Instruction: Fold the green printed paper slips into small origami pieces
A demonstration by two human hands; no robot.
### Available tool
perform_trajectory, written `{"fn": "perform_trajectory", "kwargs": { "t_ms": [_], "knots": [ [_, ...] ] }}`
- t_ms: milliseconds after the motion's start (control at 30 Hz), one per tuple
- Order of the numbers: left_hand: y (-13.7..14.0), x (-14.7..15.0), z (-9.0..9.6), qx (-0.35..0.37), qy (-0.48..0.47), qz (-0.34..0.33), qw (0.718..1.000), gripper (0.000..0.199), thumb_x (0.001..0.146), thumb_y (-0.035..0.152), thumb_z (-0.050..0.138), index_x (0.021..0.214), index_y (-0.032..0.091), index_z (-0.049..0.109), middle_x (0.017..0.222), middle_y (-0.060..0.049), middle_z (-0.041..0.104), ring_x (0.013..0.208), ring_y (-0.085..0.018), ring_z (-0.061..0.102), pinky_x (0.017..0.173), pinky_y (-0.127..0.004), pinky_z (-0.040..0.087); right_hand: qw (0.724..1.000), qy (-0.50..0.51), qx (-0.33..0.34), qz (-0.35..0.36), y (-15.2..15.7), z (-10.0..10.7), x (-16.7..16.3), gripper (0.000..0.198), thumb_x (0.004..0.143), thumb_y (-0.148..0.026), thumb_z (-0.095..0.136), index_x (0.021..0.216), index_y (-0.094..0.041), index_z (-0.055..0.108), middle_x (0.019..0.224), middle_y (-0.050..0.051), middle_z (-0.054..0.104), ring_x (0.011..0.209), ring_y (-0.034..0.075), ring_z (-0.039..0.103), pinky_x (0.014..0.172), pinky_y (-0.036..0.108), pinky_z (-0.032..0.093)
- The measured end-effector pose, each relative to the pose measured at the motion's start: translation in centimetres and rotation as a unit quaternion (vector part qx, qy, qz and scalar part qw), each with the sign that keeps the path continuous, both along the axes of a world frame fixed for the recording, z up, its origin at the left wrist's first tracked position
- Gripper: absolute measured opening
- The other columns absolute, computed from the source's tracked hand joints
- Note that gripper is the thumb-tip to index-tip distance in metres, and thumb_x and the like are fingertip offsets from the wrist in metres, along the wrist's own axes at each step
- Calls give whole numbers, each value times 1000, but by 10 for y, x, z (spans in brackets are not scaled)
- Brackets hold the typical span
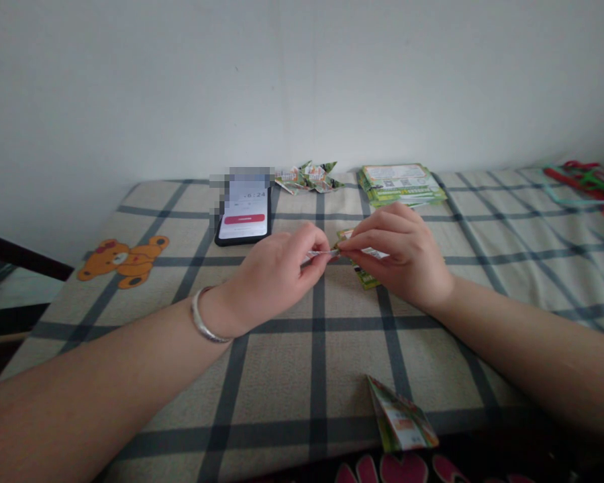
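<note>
Over the middle of the table, my left hand and my right hand pinch a small folded piece of paper between them, thumbs against fingers. Most of that piece is covered by my fingertips. Beneath my right hand lies a green printed card, partly hidden by it. Closer to me, at the table's near edge, a folded paper triangle in the same green print stands partly opened out.
At the back are a lit phone, several folded paper pieces and a stack of printed sheets. A bear cutout lies left on the checked tablecloth. Red and green strips sit far right. A wall rises behind.
</note>
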State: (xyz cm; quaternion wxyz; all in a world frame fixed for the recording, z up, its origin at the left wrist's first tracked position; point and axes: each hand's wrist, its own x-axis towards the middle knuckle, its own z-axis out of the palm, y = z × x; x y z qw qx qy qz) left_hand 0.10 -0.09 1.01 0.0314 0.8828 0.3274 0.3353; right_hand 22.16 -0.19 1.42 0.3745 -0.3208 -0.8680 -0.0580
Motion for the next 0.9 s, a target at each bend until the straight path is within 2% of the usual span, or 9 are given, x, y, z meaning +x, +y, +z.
{"fn": "perform_trajectory", "kwargs": {
  "t_ms": [233, 433, 633, 900],
  "knots": [
    [0, 0, -1, 19, 0, 6, 1000, 4, 89, 16, 56, 90, 17, 53, 74, 2, 66, 64, -12, 63, 59, -22, 46, 1000, -5, -7, -4, -1, 2, -1, 6, 87, -28, 68, 86, -23, 73, 88, 2, 74, 85, 20, 61, 77, 36, 45],
    [2, -1, -3, 112, 19, -8, 993, 7, 92, 21, 53, 88, 16, 53, 70, 0, 66, 62, -15, 63, 58, -26, 47, 1000, -1, 1, -5, -1, 1, -2, 6, 86, -27, 69, 82, -23, 72, 87, 3, 73, 84, 20, 59, 76, 36, 45],
    [2, -2, -1, 160, 66, -24, 985, 11, 93, 18, 50, 83, 17, 53, 69, 0, 69, 61, -15, 64, 62, -29, 48, 1000, -8, 0, 3, 0, 1, -3, 7, 85, -24, 68, 80, -23, 72, 80, 3, 68, 76, 18, 55, 70, 34, 43],
    [1, -2, 2, 230, 114, -13, 966, 17, 94, 18, 48, 79, 18, 57, 58, 2, 61, 56, -15, 57, 57, -30, 40, 1000, -22, -13, 9, 0, 1, -5, 8, 83, -20, 66, 76, -21, 69, 78, 3, 67, 74, 18, 55, 71, 34, 43]
  ]
}}
